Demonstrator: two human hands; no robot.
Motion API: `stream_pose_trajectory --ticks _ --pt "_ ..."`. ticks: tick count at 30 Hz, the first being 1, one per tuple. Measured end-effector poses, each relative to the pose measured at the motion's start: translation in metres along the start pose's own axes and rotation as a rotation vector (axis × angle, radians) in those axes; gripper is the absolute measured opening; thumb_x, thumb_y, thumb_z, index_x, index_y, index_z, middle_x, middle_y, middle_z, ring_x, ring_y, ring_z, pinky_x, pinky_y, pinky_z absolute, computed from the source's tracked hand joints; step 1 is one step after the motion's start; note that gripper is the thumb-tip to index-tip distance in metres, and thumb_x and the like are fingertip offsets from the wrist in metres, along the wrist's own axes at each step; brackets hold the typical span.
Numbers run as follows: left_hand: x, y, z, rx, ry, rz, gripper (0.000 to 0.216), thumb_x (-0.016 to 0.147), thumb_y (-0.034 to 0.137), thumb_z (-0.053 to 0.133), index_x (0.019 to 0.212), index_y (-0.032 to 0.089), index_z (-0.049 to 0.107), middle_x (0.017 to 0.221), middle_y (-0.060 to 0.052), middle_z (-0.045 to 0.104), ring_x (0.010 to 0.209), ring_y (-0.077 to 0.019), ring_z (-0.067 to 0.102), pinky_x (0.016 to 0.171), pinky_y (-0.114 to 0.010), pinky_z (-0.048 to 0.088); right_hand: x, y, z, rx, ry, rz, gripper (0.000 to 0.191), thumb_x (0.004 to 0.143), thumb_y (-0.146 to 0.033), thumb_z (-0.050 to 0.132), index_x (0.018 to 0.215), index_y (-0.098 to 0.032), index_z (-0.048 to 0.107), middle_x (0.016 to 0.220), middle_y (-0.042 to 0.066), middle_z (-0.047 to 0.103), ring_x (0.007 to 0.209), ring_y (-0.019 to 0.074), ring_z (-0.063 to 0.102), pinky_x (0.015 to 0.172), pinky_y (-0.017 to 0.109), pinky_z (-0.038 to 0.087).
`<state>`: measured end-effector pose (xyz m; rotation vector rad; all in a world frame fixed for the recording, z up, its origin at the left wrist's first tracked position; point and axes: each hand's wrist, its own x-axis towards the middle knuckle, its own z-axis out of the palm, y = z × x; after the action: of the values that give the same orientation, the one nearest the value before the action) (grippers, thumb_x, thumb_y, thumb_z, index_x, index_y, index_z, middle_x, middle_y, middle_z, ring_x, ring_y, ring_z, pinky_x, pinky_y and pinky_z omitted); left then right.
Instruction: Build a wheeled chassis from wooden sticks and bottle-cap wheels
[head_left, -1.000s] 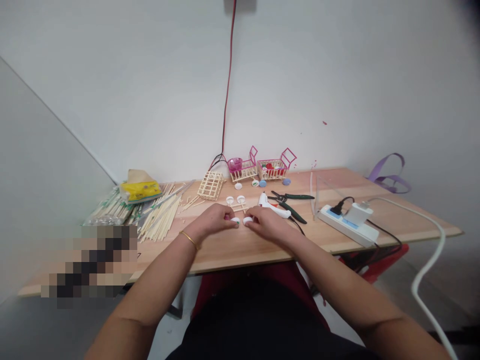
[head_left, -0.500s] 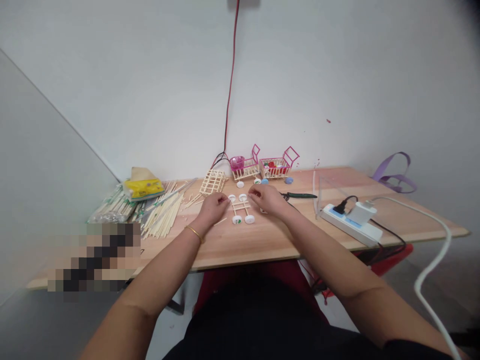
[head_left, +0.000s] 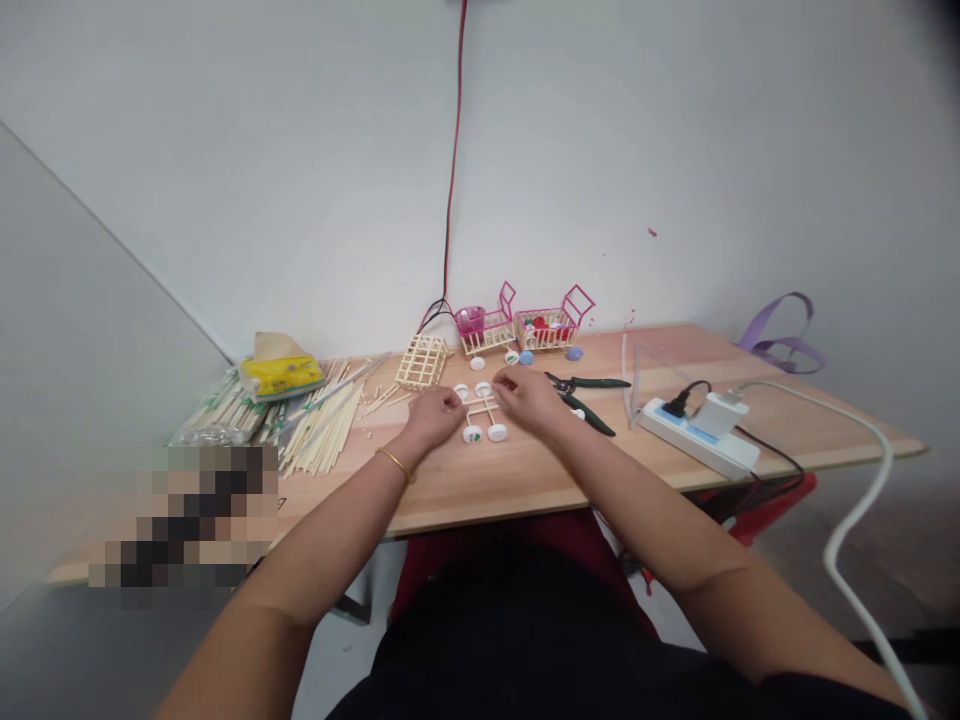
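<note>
A small frame of thin wooden sticks (head_left: 481,407) with white bottle-cap wheels (head_left: 497,432) lies on the table between my hands. My left hand (head_left: 436,416) is closed, thumb and index pinched beside the far left wheel (head_left: 461,391). From the other side, my right hand (head_left: 526,396) is also closed in a pinch, close against the far right wheel (head_left: 483,389). Whatever the fingertips hold is too small or hidden to make out. Dark-handled pliers (head_left: 589,412) lie open just right of my right hand, with a white cap (head_left: 577,414) near them.
Behind stand a stick lattice basket (head_left: 422,361) and two small carts with pink trim (head_left: 487,333) (head_left: 547,328). Loose sticks (head_left: 322,435), bagged sticks (head_left: 217,410) and a yellow tissue pack (head_left: 281,378) lie left. A power strip (head_left: 697,440) with cables sits right.
My hands have drawn slightly closer together over the frame. More of the pliers shows beside my right hand. A loose stick by my left wrist is no longer visible. The view has shifted slightly.
</note>
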<state>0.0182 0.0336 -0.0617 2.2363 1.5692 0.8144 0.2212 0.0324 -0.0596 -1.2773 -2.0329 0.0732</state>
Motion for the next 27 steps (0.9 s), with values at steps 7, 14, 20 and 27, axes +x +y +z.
stream_pose_trajectory --ticks 7,14,20,27 --pt "0.001 0.003 0.001 0.017 -0.029 -0.027 0.011 0.070 0.023 0.056 0.066 0.016 0.064 0.068 -0.002 0.062 0.070 -0.0164 0.054 0.064 -0.026 0.039 0.000 0.001 0.002 0.009 -0.005 0.008 0.015 0.084 -0.024 0.051 0.087 -0.017 0.064 0.081 0.006 0.066 0.075 0.0170 0.056 0.069 0.027 0.039" --pt "0.000 0.004 0.000 0.018 -0.028 -0.034 0.010 0.069 0.022 0.056 0.065 0.016 0.063 0.066 -0.001 0.061 0.068 -0.0155 0.053 0.061 -0.025 0.038 -0.001 0.001 0.002 0.015 -0.012 -0.001 0.014 0.084 -0.023 0.052 0.087 -0.017 0.064 0.081 0.006 0.065 0.075 0.0166 0.056 0.070 0.027 0.038" --pt "0.002 -0.002 0.003 0.007 -0.009 -0.005 0.014 0.073 0.026 0.055 0.067 0.016 0.063 0.066 -0.001 0.061 0.066 -0.0149 0.053 0.061 -0.025 0.039 -0.002 0.000 0.001 0.027 -0.009 0.000 0.014 0.084 -0.023 0.052 0.087 -0.017 0.064 0.082 0.006 0.066 0.076 0.0169 0.056 0.071 0.027 0.039" --pt "0.007 -0.013 -0.002 0.033 0.043 0.103 0.023 0.082 0.026 0.051 0.091 0.018 0.070 0.089 -0.006 0.068 0.087 -0.0184 0.058 0.079 -0.029 0.043 -0.003 0.002 0.002 0.046 0.000 0.009 0.015 0.084 -0.023 0.051 0.087 -0.017 0.065 0.082 0.006 0.065 0.076 0.0171 0.055 0.070 0.027 0.039"
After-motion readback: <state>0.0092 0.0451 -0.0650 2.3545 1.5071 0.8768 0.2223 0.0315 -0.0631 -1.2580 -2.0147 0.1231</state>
